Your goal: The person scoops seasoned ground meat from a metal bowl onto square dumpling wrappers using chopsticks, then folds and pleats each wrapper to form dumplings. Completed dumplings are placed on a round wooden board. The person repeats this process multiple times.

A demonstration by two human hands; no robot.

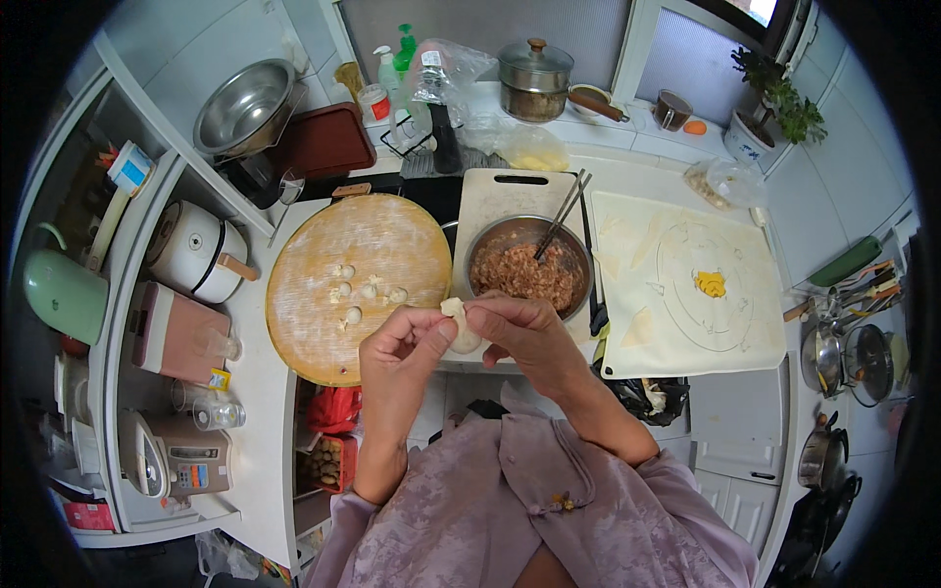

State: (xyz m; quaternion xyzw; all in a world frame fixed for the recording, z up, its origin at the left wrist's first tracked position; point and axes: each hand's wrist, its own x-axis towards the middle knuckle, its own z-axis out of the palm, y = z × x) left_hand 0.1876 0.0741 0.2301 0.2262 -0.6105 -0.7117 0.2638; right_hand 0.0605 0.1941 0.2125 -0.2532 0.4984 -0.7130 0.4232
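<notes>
Between my fingertips is a filled wonton (463,334), its pale wrapper gathered at the top. My left hand (401,349) pinches it from the left, and my right hand (526,331) grips its right side. Just beyond my hands stands a steel bowl (481,234) of minced meat filling (522,275), with a pair of chopsticks (564,213) leaning in it. The bowl rests on a cutting board (481,195). To the left, a round floured tray (309,287) carries several finished wontons (369,291).
A pale mat (691,345) at right bears wrapper pieces (638,327). A black bag (639,411) hangs below its edge. On the back ledge are a lidded pot (535,81), bottles and a potted plant (750,136). A rice cooker (195,250) stands at left.
</notes>
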